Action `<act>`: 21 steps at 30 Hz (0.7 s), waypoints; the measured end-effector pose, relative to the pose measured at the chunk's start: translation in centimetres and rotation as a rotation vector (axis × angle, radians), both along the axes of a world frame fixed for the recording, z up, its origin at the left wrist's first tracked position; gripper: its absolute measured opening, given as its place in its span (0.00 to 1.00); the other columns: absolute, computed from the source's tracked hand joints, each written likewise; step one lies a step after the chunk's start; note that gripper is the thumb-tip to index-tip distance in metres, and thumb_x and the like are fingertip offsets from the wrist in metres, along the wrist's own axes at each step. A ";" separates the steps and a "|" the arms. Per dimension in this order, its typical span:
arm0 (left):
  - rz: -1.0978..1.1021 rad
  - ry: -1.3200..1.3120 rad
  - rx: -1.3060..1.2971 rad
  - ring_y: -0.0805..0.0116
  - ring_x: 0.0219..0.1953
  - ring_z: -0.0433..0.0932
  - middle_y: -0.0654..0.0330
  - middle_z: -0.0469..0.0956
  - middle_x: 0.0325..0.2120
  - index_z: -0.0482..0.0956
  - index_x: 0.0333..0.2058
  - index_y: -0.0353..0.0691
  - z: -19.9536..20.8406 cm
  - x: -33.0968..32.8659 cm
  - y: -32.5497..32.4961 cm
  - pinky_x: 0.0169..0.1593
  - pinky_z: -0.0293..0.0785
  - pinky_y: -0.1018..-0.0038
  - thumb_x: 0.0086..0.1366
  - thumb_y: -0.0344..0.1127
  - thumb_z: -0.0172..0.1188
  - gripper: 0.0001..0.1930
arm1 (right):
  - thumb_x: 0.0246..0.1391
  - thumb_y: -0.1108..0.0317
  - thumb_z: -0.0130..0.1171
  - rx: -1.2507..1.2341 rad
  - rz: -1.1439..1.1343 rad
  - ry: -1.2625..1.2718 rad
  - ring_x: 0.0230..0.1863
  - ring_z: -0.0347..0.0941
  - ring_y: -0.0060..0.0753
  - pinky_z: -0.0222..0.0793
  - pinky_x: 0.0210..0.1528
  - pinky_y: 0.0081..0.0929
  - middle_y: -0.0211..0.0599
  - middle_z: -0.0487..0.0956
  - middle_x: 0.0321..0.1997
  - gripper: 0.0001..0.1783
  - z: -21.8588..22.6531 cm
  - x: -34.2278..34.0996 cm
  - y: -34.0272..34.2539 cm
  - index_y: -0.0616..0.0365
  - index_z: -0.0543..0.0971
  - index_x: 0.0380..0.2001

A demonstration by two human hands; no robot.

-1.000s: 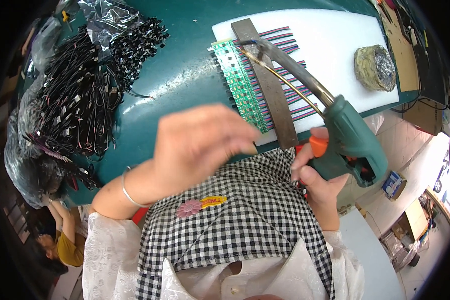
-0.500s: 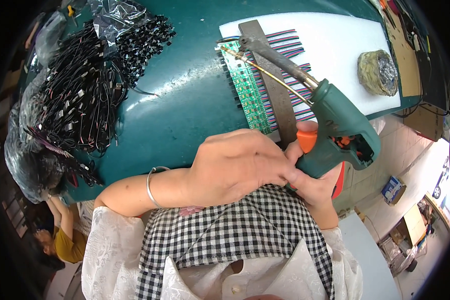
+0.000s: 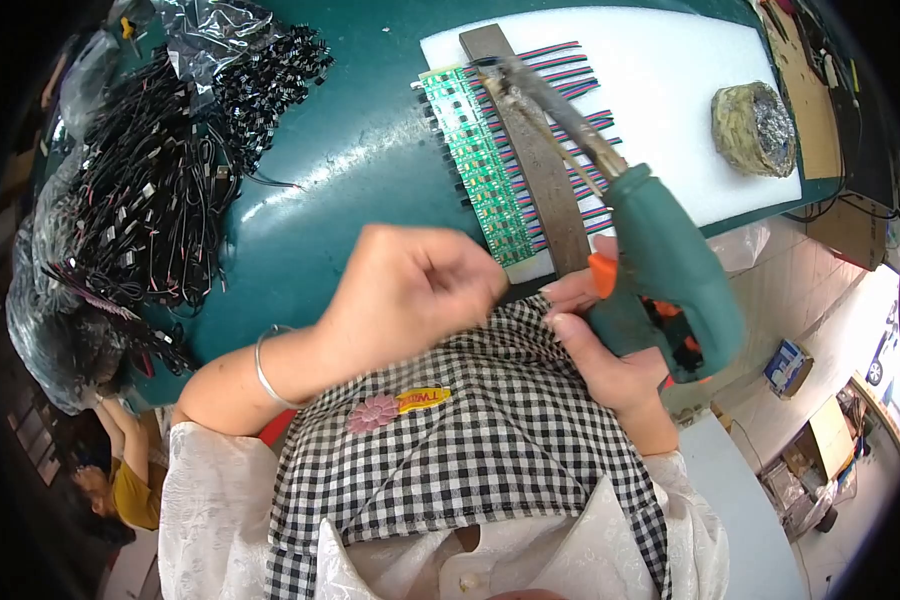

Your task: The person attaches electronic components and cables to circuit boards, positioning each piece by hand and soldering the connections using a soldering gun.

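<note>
My right hand [image 3: 615, 375] grips a green soldering gun [image 3: 675, 255] with an orange trigger. The gun's metal barrel slants up and left over a dark flat bar [image 3: 542, 160]. Beside that bar lies a long green circuit board panel [image 3: 482, 165], with striped wires [image 3: 560, 65] running out from under the bar. In front of the panel's near end, my left hand [image 3: 410, 285] is closed, apart from the gun. Its curled fingers hide whatever they may hold.
A white foam sheet [image 3: 660, 90] lies under the wires. On it stands a round tape-like roll with a silvery centre [image 3: 755, 130]. Bundled black cables [image 3: 150, 190] and plastic bags [image 3: 55, 330] cover the table's left side. Another person [image 3: 130, 480] sits at lower left.
My left hand has moved left, away from the soldering gun and my right hand. The gun's rear end has dropped slightly, and its tip now sits over the bar.
</note>
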State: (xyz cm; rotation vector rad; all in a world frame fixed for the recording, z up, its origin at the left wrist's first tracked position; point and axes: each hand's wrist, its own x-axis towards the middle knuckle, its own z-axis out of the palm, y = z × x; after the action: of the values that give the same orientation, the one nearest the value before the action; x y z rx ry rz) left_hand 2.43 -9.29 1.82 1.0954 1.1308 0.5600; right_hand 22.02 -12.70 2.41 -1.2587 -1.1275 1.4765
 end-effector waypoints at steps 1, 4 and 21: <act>0.041 -0.007 -0.134 0.76 0.22 0.76 0.59 0.77 0.21 0.77 0.27 0.30 -0.2 -0.3 0.8 0.26 0.74 0.81 0.55 0.25 0.57 0.04 | 0.40 0.84 0.57 0.023 -0.030 -0.009 0.28 0.73 0.27 0.72 0.33 0.21 0.46 0.76 0.30 0.32 -0.1 0.4 0.0 0.70 0.60 0.52; 0.098 -0.020 -0.297 0.73 0.21 0.77 0.58 0.76 0.20 0.75 0.30 0.29 -1.1 -0.9 2.8 0.26 0.75 0.80 0.59 0.28 0.55 0.07 | 0.40 0.81 0.59 0.051 -0.074 -0.051 0.24 0.72 0.27 0.71 0.29 0.20 0.45 0.76 0.27 0.32 -0.2 1.9 -0.3 0.71 0.61 0.51; 0.037 0.027 -0.480 0.71 0.21 0.78 0.57 0.76 0.20 0.74 0.27 0.31 -1.0 -0.6 4.3 0.25 0.75 0.81 0.61 0.32 0.55 0.08 | 0.37 0.72 0.65 0.015 -0.029 0.025 0.18 0.67 0.28 0.66 0.21 0.20 0.36 0.70 0.17 0.32 -1.7 6.9 -4.1 0.70 0.66 0.48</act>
State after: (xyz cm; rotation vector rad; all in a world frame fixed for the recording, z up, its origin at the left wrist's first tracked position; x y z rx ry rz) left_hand 1.81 -4.99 0.83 0.6691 1.2306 0.2781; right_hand 28.95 -16.77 0.68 -1.2387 -1.0975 1.4558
